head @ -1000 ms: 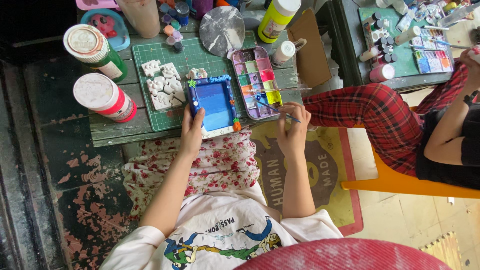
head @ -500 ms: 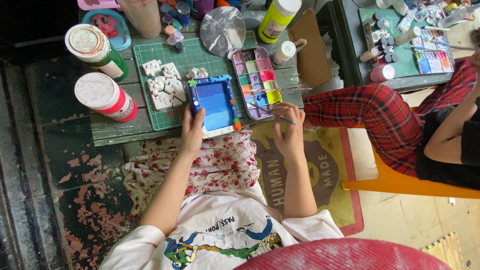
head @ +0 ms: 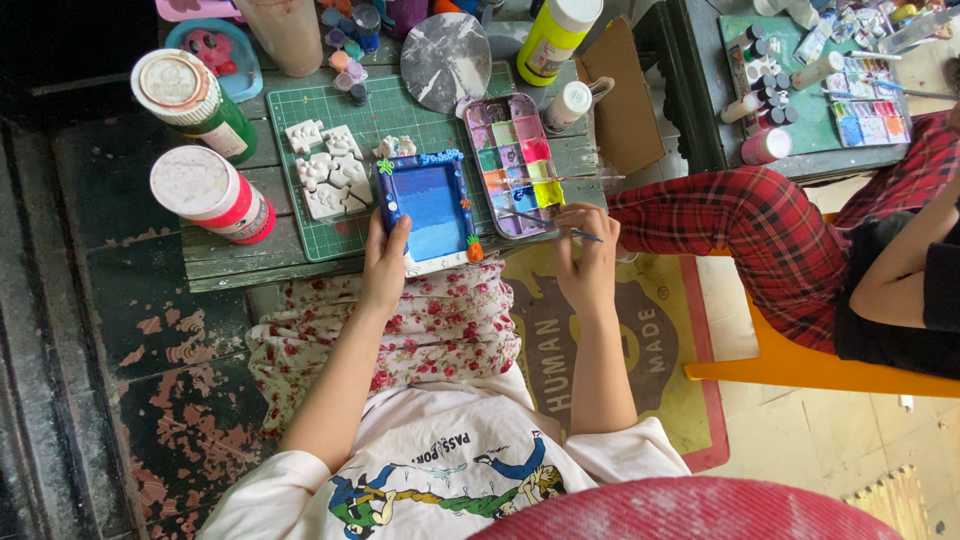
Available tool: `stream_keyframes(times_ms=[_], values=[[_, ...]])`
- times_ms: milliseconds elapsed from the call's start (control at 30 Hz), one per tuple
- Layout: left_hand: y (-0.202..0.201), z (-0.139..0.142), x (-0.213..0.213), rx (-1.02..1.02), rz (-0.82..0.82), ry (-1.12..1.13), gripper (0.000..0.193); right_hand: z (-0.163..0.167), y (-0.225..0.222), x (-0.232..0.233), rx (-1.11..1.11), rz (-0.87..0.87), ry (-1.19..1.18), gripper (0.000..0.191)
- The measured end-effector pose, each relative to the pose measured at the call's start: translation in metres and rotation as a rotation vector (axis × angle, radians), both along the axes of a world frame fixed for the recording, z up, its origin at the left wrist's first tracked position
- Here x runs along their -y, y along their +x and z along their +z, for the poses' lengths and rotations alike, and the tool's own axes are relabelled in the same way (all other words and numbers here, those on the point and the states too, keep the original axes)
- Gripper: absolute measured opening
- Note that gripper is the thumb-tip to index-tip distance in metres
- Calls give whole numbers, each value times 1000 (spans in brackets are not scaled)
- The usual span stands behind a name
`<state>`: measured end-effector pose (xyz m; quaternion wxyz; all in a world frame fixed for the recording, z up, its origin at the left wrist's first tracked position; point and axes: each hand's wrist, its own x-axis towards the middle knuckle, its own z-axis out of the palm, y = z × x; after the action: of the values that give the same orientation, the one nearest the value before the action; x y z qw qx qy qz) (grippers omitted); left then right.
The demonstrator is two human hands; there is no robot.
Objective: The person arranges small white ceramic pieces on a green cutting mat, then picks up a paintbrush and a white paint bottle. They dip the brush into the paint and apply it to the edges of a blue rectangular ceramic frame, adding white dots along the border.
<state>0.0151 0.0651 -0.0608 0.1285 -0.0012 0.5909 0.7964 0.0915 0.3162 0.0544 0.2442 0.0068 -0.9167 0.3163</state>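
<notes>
Both hands are seen near the middle of the frame, at the near edge of a low wooden table (head: 230,262). By the left hand (head: 383,268), a blue-painted picture frame (head: 428,210) is gripped at its lower left corner, the thumb laid on the frame's front edge and the other fingers curled behind it. The frame is held tilted over the table edge, just right of a green cutting mat (head: 390,120); small coloured ornaments are stuck along its rim, among them an orange one at the lower right corner. By the right hand (head: 586,268), a thin paintbrush (head: 545,224) is pinched between closed fingertips, its tip pointed left toward a rectangular paint palette (head: 512,162) with wells of pink, green, yellow and blue. The palette is set just right of the frame, and a second brush is laid across it.

On the mat, left of the frame, several white unpainted plaster shapes (head: 328,170) are grouped. Two large paint bottles with round white caps are placed in the upper left of the frame, one green (head: 195,102) and one red (head: 215,197). A grey marbled disc (head: 446,60) and a yellow bottle (head: 556,38) are set along the top centre.

At the right edge, another person in red tartan trousers (head: 770,235) is seated on an orange chair (head: 800,365) beside a second table (head: 790,90) with small paint pots and a palette.
</notes>
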Motion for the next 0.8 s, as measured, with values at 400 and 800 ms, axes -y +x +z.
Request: stream_keyframes(times_ms=[400,800], values=[[0,-5,0,-6,1,17,55,-16,2,-3,1,-100,-59,12],[0,-5,-1,-2,-5,26,55,-20,7,-5,34,-78,-58,3]])
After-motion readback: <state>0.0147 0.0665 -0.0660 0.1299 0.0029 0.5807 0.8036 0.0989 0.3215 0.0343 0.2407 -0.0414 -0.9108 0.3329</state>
